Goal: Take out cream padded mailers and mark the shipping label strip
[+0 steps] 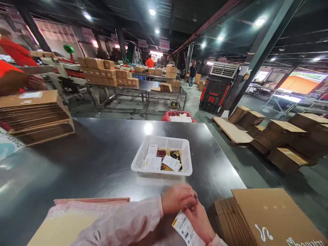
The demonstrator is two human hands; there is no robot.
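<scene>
Left hand: the left hand hovered near the tabletop's near edge, fingers curled, pinching the top of the label.
Right hand: the right hand lay just under the left, closed on the same label.
Label: a white printed slip, held between both hands above the near edge.
Basket: the white basket sat mid-table toward the right edge, holding slips.
Cardboard: flat cartons were stacked at the near right corner.

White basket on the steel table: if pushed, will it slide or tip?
The white perforated basket is low and wide, so probably slides, not tips. The polished table looks slick. It holds only paper slips, so it is likely light.
</scene>
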